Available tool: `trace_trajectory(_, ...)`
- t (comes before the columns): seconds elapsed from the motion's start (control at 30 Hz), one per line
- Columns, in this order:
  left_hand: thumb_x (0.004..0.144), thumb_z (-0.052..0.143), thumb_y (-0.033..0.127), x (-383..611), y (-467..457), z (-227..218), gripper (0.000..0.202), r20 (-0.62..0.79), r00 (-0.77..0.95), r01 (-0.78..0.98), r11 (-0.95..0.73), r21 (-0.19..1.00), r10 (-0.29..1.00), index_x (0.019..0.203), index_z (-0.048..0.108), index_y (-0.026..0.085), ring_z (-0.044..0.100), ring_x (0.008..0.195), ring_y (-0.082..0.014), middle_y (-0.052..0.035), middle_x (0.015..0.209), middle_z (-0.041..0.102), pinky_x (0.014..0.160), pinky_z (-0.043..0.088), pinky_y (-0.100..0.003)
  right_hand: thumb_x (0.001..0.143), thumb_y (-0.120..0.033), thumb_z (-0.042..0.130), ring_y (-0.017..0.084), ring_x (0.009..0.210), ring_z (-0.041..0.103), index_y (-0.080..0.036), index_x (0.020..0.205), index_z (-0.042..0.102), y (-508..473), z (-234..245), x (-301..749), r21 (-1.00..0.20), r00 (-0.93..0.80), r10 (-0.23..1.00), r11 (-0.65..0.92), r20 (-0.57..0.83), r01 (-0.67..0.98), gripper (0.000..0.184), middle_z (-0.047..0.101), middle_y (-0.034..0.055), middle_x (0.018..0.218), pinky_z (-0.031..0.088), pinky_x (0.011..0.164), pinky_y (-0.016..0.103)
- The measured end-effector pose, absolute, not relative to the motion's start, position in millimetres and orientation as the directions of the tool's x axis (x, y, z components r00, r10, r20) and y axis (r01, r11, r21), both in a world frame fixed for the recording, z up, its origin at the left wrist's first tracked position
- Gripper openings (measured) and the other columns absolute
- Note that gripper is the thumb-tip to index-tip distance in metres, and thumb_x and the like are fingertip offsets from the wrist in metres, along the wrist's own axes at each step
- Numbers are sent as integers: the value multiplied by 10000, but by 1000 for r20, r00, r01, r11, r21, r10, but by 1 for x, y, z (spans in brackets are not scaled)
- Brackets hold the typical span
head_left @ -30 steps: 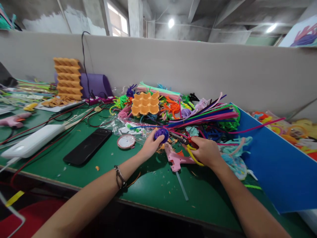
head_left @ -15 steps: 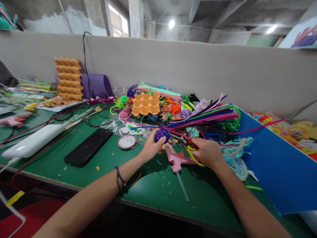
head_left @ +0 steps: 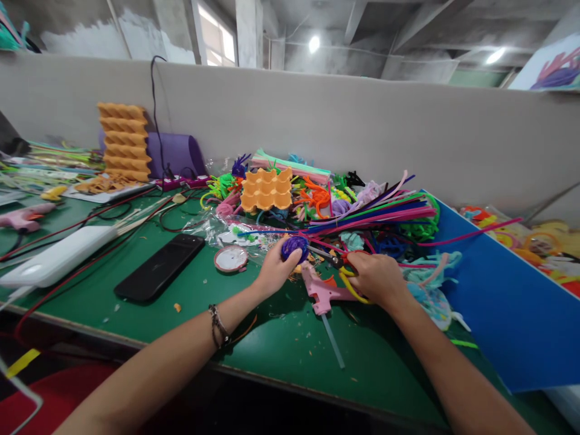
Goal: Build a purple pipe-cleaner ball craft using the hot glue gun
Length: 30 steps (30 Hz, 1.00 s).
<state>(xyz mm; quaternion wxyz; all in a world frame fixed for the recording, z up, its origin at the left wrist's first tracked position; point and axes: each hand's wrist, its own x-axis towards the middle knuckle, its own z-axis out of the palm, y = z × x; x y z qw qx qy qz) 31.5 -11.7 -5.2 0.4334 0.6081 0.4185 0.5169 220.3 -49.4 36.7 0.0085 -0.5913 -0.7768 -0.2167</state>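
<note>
My left hand (head_left: 273, 270) is closed around a small purple coiled pipe-cleaner ball (head_left: 294, 246), held just above the green table (head_left: 281, 338). My right hand (head_left: 377, 276) grips yellow-handled scissors (head_left: 348, 279), whose dark blades point left toward the ball. A pink glue gun (head_left: 324, 290) lies on the table between and below the two hands. Behind them spreads a heap of coloured pipe cleaners (head_left: 371, 211).
A black phone (head_left: 159, 267) and a white power bank (head_left: 58, 257) lie at the left, with red cables. An orange foam tray (head_left: 266, 189), a round tape roll (head_left: 231, 258), an orange stack (head_left: 124, 143) and a blue board (head_left: 498, 290) at the right surround the spot.
Both hands have stayed almost in place; the right hand with the scissors has edged slightly left toward the purple ball.
</note>
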Motion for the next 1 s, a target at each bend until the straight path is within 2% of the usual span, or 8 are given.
trace_trajectory(0.2,690,542,319,31,-10,-6,240,300,96,22,-303,953,949,869,562,161,526,694,-143,-14,769,600,653,431,-240,698,-261,485,201,654,625,-174,781,638,-47,34,220,278,-278,929,208,243,938,195,703,101,797,284,503,244)
trace_trajectory(0.37,670,562,439,36,-3,-7,295,96,178,-154,-69,986,979,713,528,149,386,440,-67,41,533,478,442,320,-203,703,-375,464,169,542,567,-204,635,597,-44,32,231,58,-182,912,172,368,983,227,652,47,600,256,463,225)
trace_trajectory(0.43,662,581,418,37,1,-9,279,32,196,-236,16,972,980,698,523,147,374,429,-53,46,534,480,436,307,-194,718,-416,429,148,482,516,-202,571,550,-44,32,235,-43,-144,900,177,412,983,286,598,29,519,260,455,220)
trace_trajectory(0.5,663,589,333,39,2,-9,204,-22,200,-291,81,953,980,734,542,148,409,450,-54,37,580,522,452,329,-187,726,-428,414,139,464,492,-200,552,518,-43,31,236,-86,-131,890,186,436,979,305,574,24,500,268,459,220)
trace_trajectory(0.57,662,563,218,40,1,-8,143,-78,215,-333,148,931,973,791,556,156,475,502,-68,23,642,567,486,368,-187,722,-425,427,150,489,513,-199,578,525,-44,31,236,-56,-126,890,167,438,984,286,595,32,531,261,462,224)
trace_trajectory(0.7,634,466,93,39,-4,-3,250,-167,299,-418,286,862,940,861,531,173,544,567,-93,4,705,606,528,410,-198,730,-414,449,186,575,585,-198,681,582,-44,29,231,89,-111,921,84,372,993,258,659,60,630,222,459,234)
trace_trajectory(0.83,605,445,108,36,-5,-2,266,-161,386,-453,339,825,908,852,516,176,526,526,-91,1,680,599,521,407,-203,751,-391,449,207,644,624,-192,773,617,-44,31,229,198,-116,950,59,290,978,262,693,80,723,209,464,243)
trace_trajectory(1.0,609,487,169,33,-5,-4,237,-148,435,-483,369,794,888,845,499,186,496,491,-85,7,656,584,473,381,-191,746,-363,463,202,672,639,-192,811,631,-45,33,227,247,-130,953,62,272,967,249,705,78,767,218,465,245)
